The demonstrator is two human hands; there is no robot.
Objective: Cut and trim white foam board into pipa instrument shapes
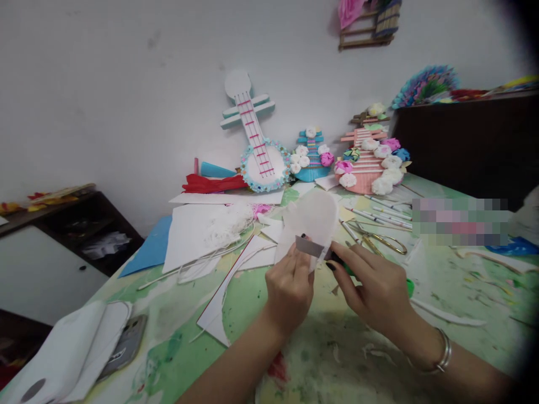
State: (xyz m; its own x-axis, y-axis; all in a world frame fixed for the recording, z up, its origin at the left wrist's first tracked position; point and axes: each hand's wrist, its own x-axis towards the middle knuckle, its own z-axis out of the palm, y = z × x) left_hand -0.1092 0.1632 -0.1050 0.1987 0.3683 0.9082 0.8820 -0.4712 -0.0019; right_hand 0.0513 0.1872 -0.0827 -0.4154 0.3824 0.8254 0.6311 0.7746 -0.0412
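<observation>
Head cam: blade (309, 247) pts L, axis approx. horiz.

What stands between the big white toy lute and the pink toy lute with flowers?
The head view shows a small, blue, flower-trimmed toy lute with a rounded bottom there.

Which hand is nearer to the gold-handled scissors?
Right: the right hand is just on the near side of the scissors, while the left hand is farther away, to their left.

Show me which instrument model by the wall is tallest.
The white instrument, leftmost, with pink bars; its top rises above the blue instrument and the salmon instrument.
</observation>
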